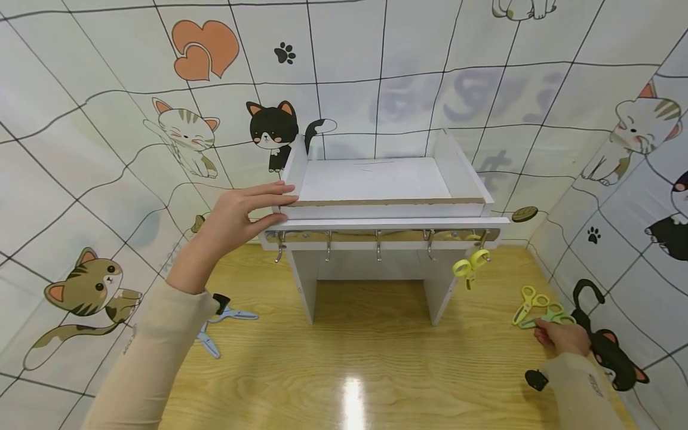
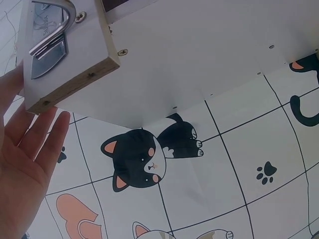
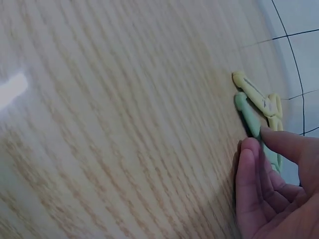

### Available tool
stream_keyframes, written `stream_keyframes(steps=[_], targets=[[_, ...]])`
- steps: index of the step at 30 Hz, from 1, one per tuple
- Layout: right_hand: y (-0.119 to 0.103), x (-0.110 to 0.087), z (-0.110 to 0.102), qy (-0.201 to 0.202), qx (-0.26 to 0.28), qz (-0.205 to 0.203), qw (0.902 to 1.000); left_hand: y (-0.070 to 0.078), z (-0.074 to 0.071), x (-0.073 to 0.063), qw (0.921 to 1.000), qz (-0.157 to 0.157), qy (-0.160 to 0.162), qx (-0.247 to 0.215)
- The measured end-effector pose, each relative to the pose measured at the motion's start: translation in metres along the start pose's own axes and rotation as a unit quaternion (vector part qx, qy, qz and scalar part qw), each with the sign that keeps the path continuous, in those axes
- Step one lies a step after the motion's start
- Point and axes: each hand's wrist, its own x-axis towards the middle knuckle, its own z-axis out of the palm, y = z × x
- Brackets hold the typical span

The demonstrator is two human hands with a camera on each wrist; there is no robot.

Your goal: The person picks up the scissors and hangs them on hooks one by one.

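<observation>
My left hand (image 1: 236,218) rests at the left corner of a white hook rack (image 1: 387,212), fingers fairly straight along its side and thumb by the front ledge. In the left wrist view the fingers of that left hand (image 2: 30,149) show beside the end of the board, near a metal hook (image 2: 57,30). At the far right my right hand (image 1: 564,337) pinches green scissors (image 1: 556,313) low over the wooden tabletop, thumb and fingertips at the blade end. Yellow scissors (image 1: 529,301) lie right beside them, also seen in the right wrist view (image 3: 256,97).
Another pair of yellow scissors (image 1: 470,266) hangs from the rightmost hook. Blue scissors (image 1: 220,325) lie on the tabletop (image 1: 333,364) at left, partly behind the left sleeve. Several metal hooks (image 1: 378,245) line the rack's front. Walls with printed cats (image 1: 274,131) enclose the back and sides.
</observation>
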Motion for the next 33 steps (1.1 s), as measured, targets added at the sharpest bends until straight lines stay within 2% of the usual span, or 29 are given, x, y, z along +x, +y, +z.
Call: stream_keyframes(steps=[4,11,15,20,25,28,33], targets=[[-0.004,-0.004,0.002,-0.012,0.061,0.017,0.9979,0.000,-0.001,-0.001,1.0000,0.002,0.004,0.001],[-0.003,-0.007,0.004,-0.006,0.096,0.032,0.9949,0.001,-0.001,0.000,1.0000,0.006,0.003,-0.001],[-0.001,-0.010,0.003,-0.020,0.148,0.043,0.9878,0.001,-0.001,-0.001,1.0000,0.004,-0.001,0.001],[0.000,-0.014,0.003,-0.019,0.200,0.056,0.9780,0.000,-0.001,-0.001,1.0000,0.001,-0.002,0.004],[0.001,-0.015,0.003,-0.024,0.250,0.076,0.9650,-0.001,-0.001,0.000,1.0000,0.001,-0.001,0.006],[0.004,-0.015,0.002,-0.031,0.253,0.087,0.9631,-0.001,-0.001,0.000,1.0000,0.001,-0.001,0.005],[0.007,-0.013,0.001,-0.040,0.250,0.078,0.9642,0.001,-0.002,-0.001,1.0000,-0.006,-0.004,0.000]])
